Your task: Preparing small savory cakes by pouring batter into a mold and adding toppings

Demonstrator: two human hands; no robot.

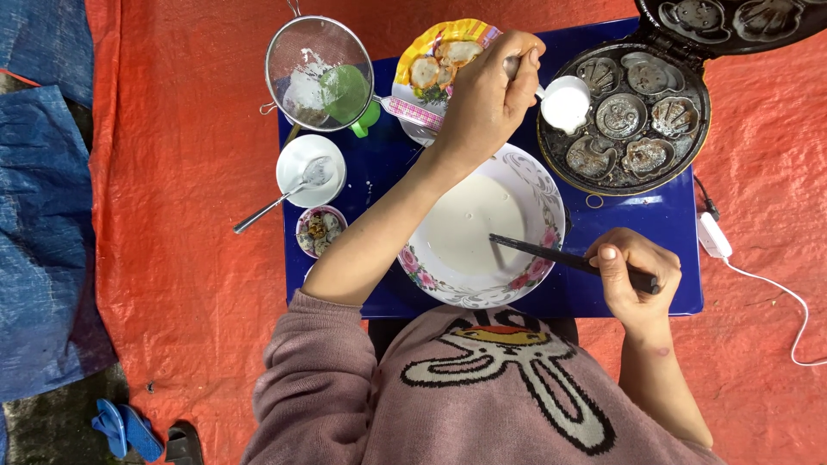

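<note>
The left hand (491, 95) gripped a small ladle (564, 103) of white batter at the mould pan's (624, 120) nine o'clock edge; tipped early, batter could spill on the table (637, 224). The right hand (633, 275) clasped black chopsticks (551, 254) resting in the bowl (478, 226).

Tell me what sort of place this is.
Likely a makeshift cooking spot on the ground: an orange tarp serves as floor, a low blue table holds a batter bowl, and a plugged-in mould pan sits beside it.
</note>
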